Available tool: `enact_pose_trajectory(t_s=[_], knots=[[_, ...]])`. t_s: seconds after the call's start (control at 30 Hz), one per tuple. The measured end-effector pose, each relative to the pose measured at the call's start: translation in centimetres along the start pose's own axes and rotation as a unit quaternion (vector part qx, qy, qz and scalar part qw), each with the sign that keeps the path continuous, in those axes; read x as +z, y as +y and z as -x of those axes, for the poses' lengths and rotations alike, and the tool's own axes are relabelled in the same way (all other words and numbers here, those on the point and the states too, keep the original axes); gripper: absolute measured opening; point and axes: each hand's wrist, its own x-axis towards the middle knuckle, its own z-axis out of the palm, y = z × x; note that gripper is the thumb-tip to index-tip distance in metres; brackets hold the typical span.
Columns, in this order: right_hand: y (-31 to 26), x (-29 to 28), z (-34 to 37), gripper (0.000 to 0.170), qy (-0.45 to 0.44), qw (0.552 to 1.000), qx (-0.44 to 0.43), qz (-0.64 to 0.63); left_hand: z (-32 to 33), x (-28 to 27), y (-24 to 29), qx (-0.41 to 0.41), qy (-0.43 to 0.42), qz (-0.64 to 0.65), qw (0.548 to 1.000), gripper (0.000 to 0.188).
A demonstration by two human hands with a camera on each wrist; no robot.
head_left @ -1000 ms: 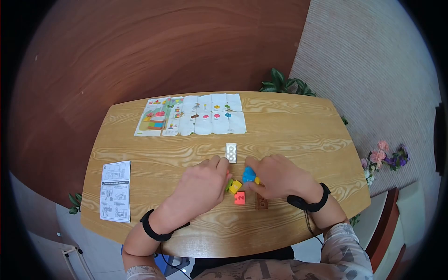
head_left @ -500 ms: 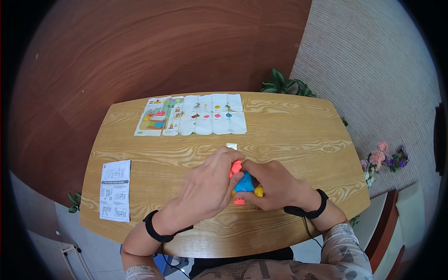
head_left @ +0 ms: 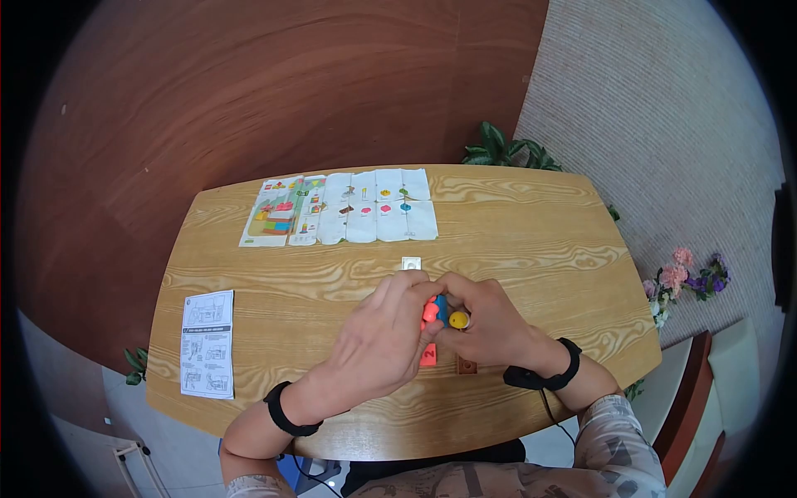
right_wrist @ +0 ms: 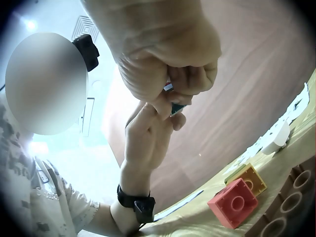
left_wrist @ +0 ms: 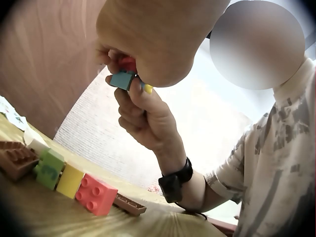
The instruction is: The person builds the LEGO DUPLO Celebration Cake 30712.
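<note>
My left hand (head_left: 378,332) and right hand (head_left: 490,319) meet over the table. The left fingers pinch a pinkish-red knobbly piece (head_left: 430,312) against a blue brick (head_left: 442,310) that my right hand grips. In the left wrist view the red piece (left_wrist: 127,63) sits right on top of the blue brick (left_wrist: 122,80). A round yellow piece (head_left: 459,319) sticks out beside the right thumb. Below the hands lies a red brick (head_left: 428,355) marked 2, with yellow (left_wrist: 70,180) and green (left_wrist: 50,169) bricks lined up next to it.
Brown bricks (head_left: 467,365) (left_wrist: 17,160) lie on either side of the row. A white brick (head_left: 411,263) is just beyond the hands. A picture sheet (head_left: 340,207) is spread at the back of the wooden table (head_left: 515,216), and a printed leaflet (head_left: 207,344) lies at the left.
My left hand has picked up the red piece and brought it to the right hand. The blue brick has been turned and now meets the red piece between both hands.
</note>
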Motion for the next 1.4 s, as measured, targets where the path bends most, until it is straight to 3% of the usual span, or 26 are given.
enact_pose_trajectory(t_s=[0.1,0.3,0.5,0.6,0.7,0.9,1.0,1.1,1.2,1.3,1.4], knots=[[-0.1,0.2,0.3,0.032,-0.013,1.0,0.02,-0.008,-0.1,-0.1,-0.1,0.013,0.007,-0.006,1.0,0.044],[0.4,0.5,0.5,0.032,0.013,0.997,-0.057,0.049,-0.1,-0.5,0.2,0.013,0.017,0.015,1.0,0.043],[-1.4,-0.5,0.5,0.043,-0.067,0.997,0.031,0.005,-0.4,-1.4,1.3,-0.007,-0.025,-0.017,1.0,0.043],[-1.1,0.1,1.2,0.048,-0.04,0.997,0.015,0.071,0.2,-0.4,0.5,0.023,-0.008,-0.009,1.0,0.048],[-1.5,0.0,1.2,0.05,-0.04,0.998,0.012,0.056,0.3,-0.6,0.9,0.001,-0.018,0.001,1.0,0.049],[-0.6,-0.1,0.9,0.052,-0.025,0.995,-0.023,0.095,-0.3,-1.2,0.9,-0.021,-0.029,0.009,0.999,0.046],[0.0,-0.4,1.0,0.052,0.013,0.978,-0.083,0.19,-0.5,-1.3,1.2,-0.036,-0.009,0.019,0.999,0.043],[0.5,-0.3,1.0,0.049,0.028,0.972,-0.108,0.205,-0.3,-1.4,1.1,-0.095,-0.035,0.039,0.994,0.043],[0.0,-0.3,0.6,0.047,-0.001,0.974,-0.077,0.215,-0.7,-2.5,0.9,-0.103,-0.089,0.003,0.991,0.043],[-0.4,-0.4,0.4,0.053,-0.044,0.97,-0.024,0.239,-0.6,-2.9,0.2,-0.073,-0.05,-0.075,0.993,0.037],[0.5,-0.5,0.5,0.063,-0.113,0.931,0.034,0.346,-0.7,-3.8,-1.9,-0.135,-0.059,-0.219,0.964,0.034]])
